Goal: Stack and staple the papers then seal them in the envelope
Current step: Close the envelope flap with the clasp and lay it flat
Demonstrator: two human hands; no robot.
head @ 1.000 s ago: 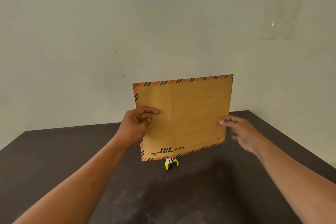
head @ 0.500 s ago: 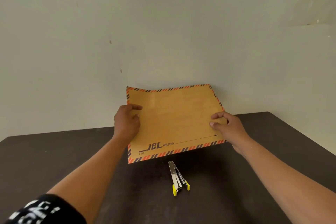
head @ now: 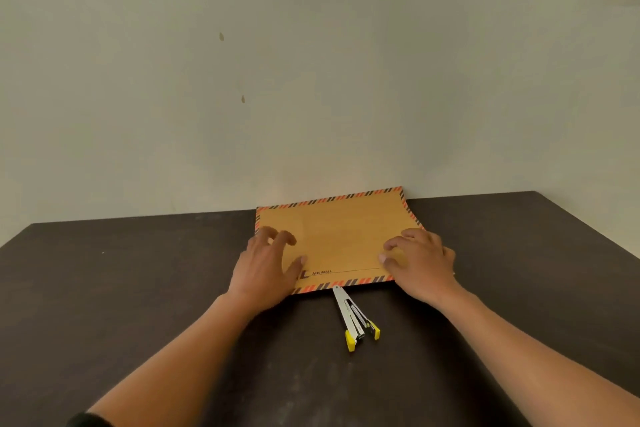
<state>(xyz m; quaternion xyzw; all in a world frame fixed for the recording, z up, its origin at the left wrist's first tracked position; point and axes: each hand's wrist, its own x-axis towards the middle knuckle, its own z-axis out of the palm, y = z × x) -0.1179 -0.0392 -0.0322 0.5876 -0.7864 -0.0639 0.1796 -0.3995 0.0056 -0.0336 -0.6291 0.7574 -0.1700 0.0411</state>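
Envelope [head: 341, 239], thin, light and bendy, is pressed flat on the table [head: 138, 288] between left hand [head: 265, 272] and right hand [head: 420, 262], fingers spread and clasping nothing, stapler [head: 355, 319] just nearer; side edges are judged best pinched.

Both bare forearms reach forward from the lower corners, converging toward the middle. The left hand [head: 265, 270] lies palm down, fingers curled and slightly spread, thumb stretched out to the right. The right hand [head: 420, 263] is also palm down, its fingers bent at the knuckles with the tips pressing downward and the thumb tucked toward the left. The two hands are apart, neither gripping anything.
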